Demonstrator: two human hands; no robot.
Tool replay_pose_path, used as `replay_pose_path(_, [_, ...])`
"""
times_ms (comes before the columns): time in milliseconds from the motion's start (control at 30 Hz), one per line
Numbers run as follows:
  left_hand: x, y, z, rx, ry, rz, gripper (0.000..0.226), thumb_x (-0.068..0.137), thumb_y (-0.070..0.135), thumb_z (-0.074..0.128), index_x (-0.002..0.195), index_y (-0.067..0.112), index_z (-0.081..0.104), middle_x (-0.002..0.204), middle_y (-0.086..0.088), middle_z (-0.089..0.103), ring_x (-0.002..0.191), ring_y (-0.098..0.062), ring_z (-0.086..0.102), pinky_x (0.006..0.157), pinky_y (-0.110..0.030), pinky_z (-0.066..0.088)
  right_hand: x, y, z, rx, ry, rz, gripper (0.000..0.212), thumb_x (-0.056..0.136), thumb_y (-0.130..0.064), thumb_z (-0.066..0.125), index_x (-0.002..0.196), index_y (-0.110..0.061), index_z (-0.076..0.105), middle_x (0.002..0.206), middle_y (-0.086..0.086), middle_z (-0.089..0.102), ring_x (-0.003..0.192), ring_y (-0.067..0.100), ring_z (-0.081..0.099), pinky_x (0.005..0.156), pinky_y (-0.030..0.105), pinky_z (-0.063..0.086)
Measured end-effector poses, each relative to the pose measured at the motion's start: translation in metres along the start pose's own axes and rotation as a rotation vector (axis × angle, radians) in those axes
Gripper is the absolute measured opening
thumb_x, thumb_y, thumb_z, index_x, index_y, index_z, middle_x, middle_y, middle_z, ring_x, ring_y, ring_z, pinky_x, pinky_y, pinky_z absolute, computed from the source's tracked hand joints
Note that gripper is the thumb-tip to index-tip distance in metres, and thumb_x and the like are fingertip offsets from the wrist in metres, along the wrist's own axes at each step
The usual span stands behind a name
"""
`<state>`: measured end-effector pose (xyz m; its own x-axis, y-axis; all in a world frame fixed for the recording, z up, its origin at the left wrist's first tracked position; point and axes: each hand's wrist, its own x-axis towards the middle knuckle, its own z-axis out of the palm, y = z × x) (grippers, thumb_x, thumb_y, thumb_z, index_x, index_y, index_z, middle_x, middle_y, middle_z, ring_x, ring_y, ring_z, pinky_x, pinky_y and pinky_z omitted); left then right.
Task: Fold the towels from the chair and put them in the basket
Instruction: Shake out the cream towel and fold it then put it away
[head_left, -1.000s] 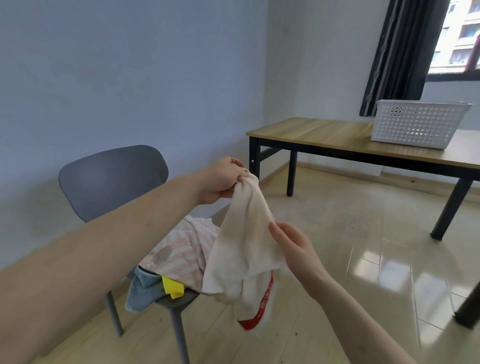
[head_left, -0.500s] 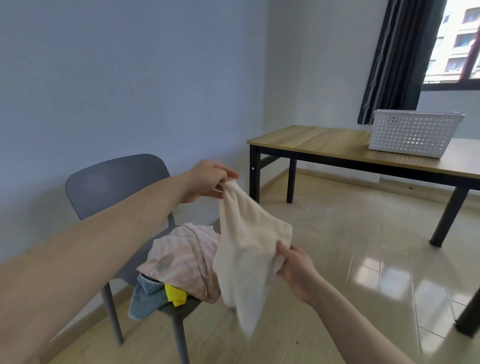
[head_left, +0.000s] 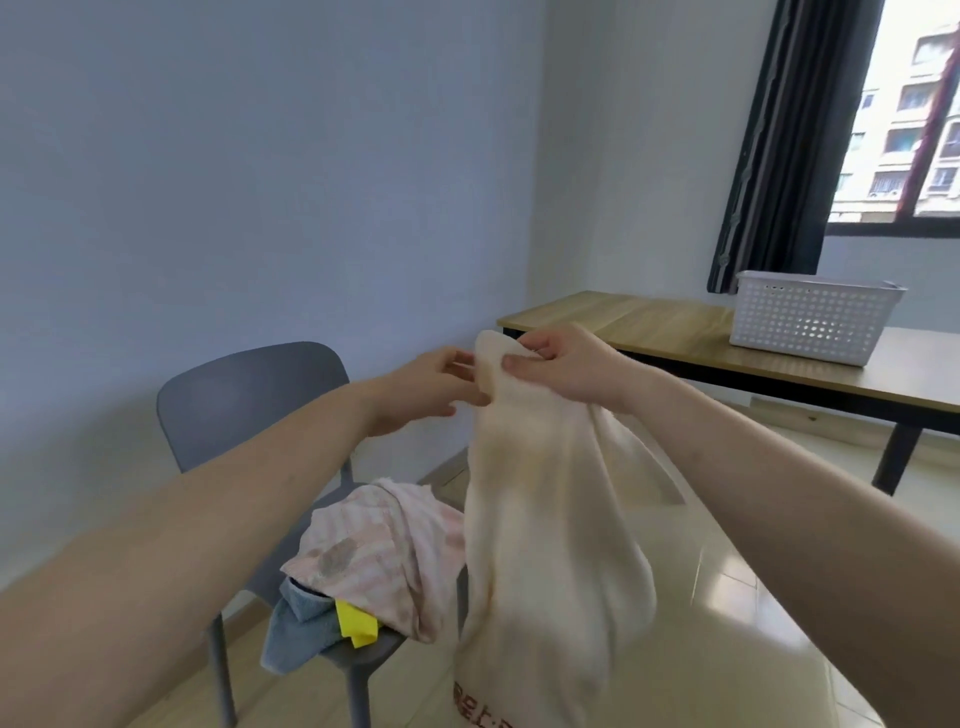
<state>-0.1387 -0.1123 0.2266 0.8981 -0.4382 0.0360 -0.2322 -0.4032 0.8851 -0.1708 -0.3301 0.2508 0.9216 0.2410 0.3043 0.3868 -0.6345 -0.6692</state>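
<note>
Head view, hands: I see both raised in front of me at the top edge of the cream towel (head_left: 540, 519). My right hand (head_left: 566, 369) has fingers and thumb curled over the bunched top corner, pinching it. My left hand (head_left: 431, 389) sits just beside it with fingertips touching the same edge; from here I cannot tell whether it is truly pinching the cloth or only resting against it.
Head view, cream towel: it hangs in loose folds from my hands, clear of the chair (head_left: 244, 389), with red lettering showing near its bottom edge.
Head view, chair: grey, against the wall at left. On its seat lies a heap with a pink striped towel (head_left: 379, 556) on top, a blue towel (head_left: 298, 629) drooping over the front edge, and a yellow cloth (head_left: 356, 621) between them.
Head view, basket: the white perforated basket (head_left: 810, 322) stands on the wooden tabletop (head_left: 660, 325) at right, well apart from the chair, below the window's dark curtain (head_left: 789, 140).
</note>
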Motion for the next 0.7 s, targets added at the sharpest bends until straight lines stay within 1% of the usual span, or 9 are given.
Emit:
replay_pose_path(67, [0.004,0.007,0.005,0.031,0.085,0.066,0.044,0.09,0.026,0.077,0.13,0.02,0.058,0.124,0.0,0.069,0.113,-0.014,0.066,0.098,-0.035,0.053,-0.001,0.001,-0.013,-0.054,-0.012,-0.004,0.053,0.097,-0.032,0.071,0.048,-0.026,0.05,0.053,-0.015,0.036,0.047,0.004,0.035,0.047,0.015,0.028])
replay_pose_path(100, [0.006,0.009,0.007,0.048,0.107,0.094,0.039,0.091,0.03,0.076,0.126,0.018,0.061,0.12,-0.002,0.07,0.106,-0.014,0.067,0.093,-0.034,0.053,-0.003,0.001,-0.018,-0.082,-0.022,0.008,0.05,0.096,-0.034,0.073,0.051,-0.025,0.055,0.054,-0.014,0.04,0.048,0.004,0.038,0.05,0.016,0.03])
replay_pose_path(167, [0.006,0.013,0.011,0.06,0.101,0.142,0.028,0.094,0.034,0.073,0.114,0.015,0.068,0.106,-0.002,0.071,0.088,-0.008,0.065,0.078,-0.025,0.052,-0.01,0.007,-0.025,-0.123,-0.046,0.046,0.036,0.093,-0.04,0.075,0.067,-0.018,0.067,0.063,-0.005,0.051,0.057,0.009,0.048,0.058,0.023,0.037])
replay_pose_path(233, [0.005,0.02,0.017,0.028,0.101,0.181,0.014,0.096,0.032,0.072,0.096,0.018,0.069,0.087,0.006,0.067,0.069,0.001,0.06,0.061,-0.014,0.045,-0.019,0.015,-0.027,-0.117,-0.051,0.096,0.037,0.09,-0.049,0.076,0.089,-0.012,0.077,0.074,-0.001,0.065,0.066,0.011,0.061,0.065,0.027,0.047])
replay_pose_path(267, [0.005,0.023,0.02,0.01,0.12,0.198,0.012,0.096,0.031,0.071,0.09,0.021,0.068,0.084,0.008,0.064,0.066,0.0,0.058,0.056,-0.014,0.043,-0.024,0.02,-0.027,-0.112,-0.048,0.122,0.041,0.088,-0.052,0.077,0.095,-0.012,0.078,0.078,-0.001,0.07,0.069,0.011,0.067,0.068,0.027,0.051])
replay_pose_path(367, [0.009,0.034,0.021,-0.045,0.225,0.221,0.014,0.097,0.029,0.069,0.087,0.02,0.066,0.086,0.002,0.058,0.073,-0.014,0.051,0.054,-0.022,0.041,-0.044,0.044,-0.025,-0.163,-0.11,0.229,0.045,0.08,-0.058,0.08,0.095,-0.015,0.077,0.086,-0.004,0.079,0.077,0.008,0.075,0.075,0.028,0.059])
replay_pose_path(500, [0.014,0.044,0.003,-0.085,0.357,0.212,0.025,0.099,0.028,0.065,0.109,0.005,0.067,0.095,-0.001,0.058,0.082,-0.018,0.054,0.057,-0.026,0.048,-0.067,0.091,-0.03,-0.246,-0.251,0.39,0.038,0.082,-0.054,0.081,0.102,-0.023,0.079,0.097,-0.004,0.081,0.09,0.015,0.077,0.087,0.034,0.063])
replay_pose_path(600, [0.017,0.045,-0.013,-0.027,0.381,0.194,0.022,0.101,0.026,0.062,0.111,0.008,0.066,0.102,-0.001,0.062,0.087,-0.017,0.058,0.059,-0.026,0.053,-0.073,0.105,-0.039,-0.185,-0.211,0.454,0.037,0.09,-0.055,0.073,0.104,-0.021,0.079,0.1,-0.003,0.081,0.091,0.016,0.078,0.091,0.037,0.062])
replay_pose_path(700, [0.019,0.04,-0.029,0.085,0.425,0.156,0.016,0.101,0.028,0.058,0.102,0.013,0.064,0.094,0.001,0.061,0.079,-0.016,0.056,0.056,-0.027,0.049,-0.058,0.105,-0.049,-0.236,-0.074,0.443,0.047,0.092,-0.065,0.063,0.093,-0.021,0.079,0.096,0.0,0.08,0.09,0.019,0.075,0.089,0.035,0.059])
